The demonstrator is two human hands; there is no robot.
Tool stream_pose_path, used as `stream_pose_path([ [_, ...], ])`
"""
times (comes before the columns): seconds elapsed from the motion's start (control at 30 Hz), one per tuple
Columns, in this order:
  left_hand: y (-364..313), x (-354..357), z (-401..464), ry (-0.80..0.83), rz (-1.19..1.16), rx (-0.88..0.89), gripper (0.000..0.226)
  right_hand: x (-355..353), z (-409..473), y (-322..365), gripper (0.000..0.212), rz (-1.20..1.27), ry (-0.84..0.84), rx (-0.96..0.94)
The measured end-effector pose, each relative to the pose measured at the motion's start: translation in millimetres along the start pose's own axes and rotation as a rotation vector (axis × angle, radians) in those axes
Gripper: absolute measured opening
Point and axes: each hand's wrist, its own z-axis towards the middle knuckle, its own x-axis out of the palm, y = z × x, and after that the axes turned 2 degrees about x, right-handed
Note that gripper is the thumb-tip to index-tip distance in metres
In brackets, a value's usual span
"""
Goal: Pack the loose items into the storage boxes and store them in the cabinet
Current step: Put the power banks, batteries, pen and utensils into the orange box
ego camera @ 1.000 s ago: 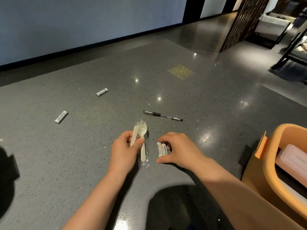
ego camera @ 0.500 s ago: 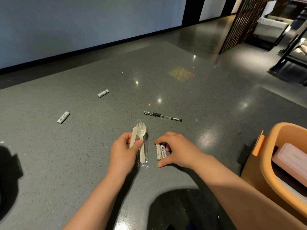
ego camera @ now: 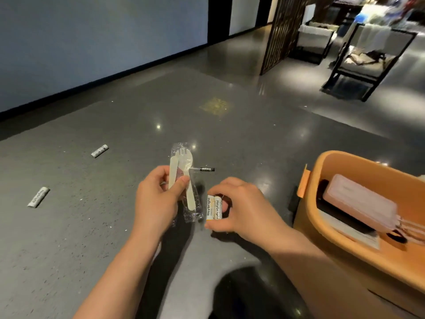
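Note:
My left hand [ego camera: 156, 199] grips a clear plastic packet of pale cutlery [ego camera: 185, 180], a spork and a knife, lifted off the grey floor. My right hand [ego camera: 239, 208] pinches a pair of white batteries [ego camera: 213, 207] marked Heybright, just right of the packet. A black pen [ego camera: 204, 169] lies on the floor behind the packet, partly hidden by it. Two more white batteries lie loose to the left, one near [ego camera: 38, 197] and one farther [ego camera: 99, 151]. An orange storage basket [ego camera: 358, 249] stands at the right with a pale pink box [ego camera: 361, 201] inside.
A blue-grey wall with a dark skirting runs along the back left. A wooden lattice screen [ego camera: 282, 31] and dark-framed shelving [ego camera: 368, 56] stand at the back right. A dark shadow [ego camera: 253, 293] covers the floor just below my arms.
Both hands have risen from the floor, the left lifting the cutlery packet and the right the battery pair. The view has shifted right, showing more of the orange basket.

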Motion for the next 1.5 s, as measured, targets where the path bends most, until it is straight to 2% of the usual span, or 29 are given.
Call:
stream_pose_path([
  [0.13, -58, 55, -2, 0.159, -0.138, 0.161, 0.006, -67, -61, -10, 0.053, -0.030, -0.212, 0.070],
  [0.23, -89, 109, -21, 0.344, -0.207, 0.229, 0.008, -113, -122, -29, 0.052, -0.092, -0.445, 0.163],
  [0.3, -102, 148, -40, 0.485, -0.220, 0.253, 0.009, -139, -163, -48, 0.050, -0.128, -0.565, 0.270],
  [0.4, -114, 206, -70, 0.698, -0.122, 0.270, 0.006, -169, -217, -84, 0.053, -0.137, -0.665, 0.476],
  [0.5, -119, 266, -95, 0.951, 0.061, 0.274, 0.009, -184, -259, -117, 0.052, -0.162, -0.722, 0.662],
  [0.57, -117, 304, -111, 1.075, 0.287, 0.330, 0.023, -188, -276, -133, 0.051, -0.169, -0.749, 0.726],
  [0.63, -113, 334, -125, 1.150, 0.516, 0.394, 0.037, -189, -284, -142, 0.050, -0.191, -0.751, 0.749],
  [0.73, -106, 364, -139, 1.217, 0.750, 0.434, 0.040, -190, -283, -153, 0.049, -0.195, -0.732, 0.751],
  [0.87, -107, 376, -140, 1.325, 0.818, 0.410, 0.058, -193, -269, -165, 0.051, -0.232, -0.606, 0.758],
  [0.9, -110, 372, -136, 1.339, 0.790, 0.389, 0.057, -194, -264, -168, 0.052, -0.253, -0.553, 0.753],
  [0.97, -114, 357, -125, 1.327, 0.682, 0.337, 0.041, -194, -252, -174, 0.050, -0.297, -0.447, 0.726],
  [1.07, -112, 321, -101, 1.177, 0.573, 0.336, 0.016, -185, -228, -185, 0.050, -0.376, -0.254, 0.710],
  [1.17, -100, 287, -85, 0.971, 0.504, 0.358, 0.006, -169, -197, -198, 0.045, -0.441, 0.033, 0.844],
  [1.27, -88, 267, -84, 0.848, 0.391, 0.358, 0.010, -158, -175, -211, 0.047, -0.413, 0.253, 0.990],
  [1.37, -77, 255, -88, 0.798, 0.352, 0.371, 0.009, -152, -176, -222, 0.053, -0.377, 0.298, 1.045],
  [1.5, -70, 250, -92, 0.777, 0.357, 0.379, 0.007, -148, -181, -224, 0.072, -0.306, 0.307, 1.057],
])
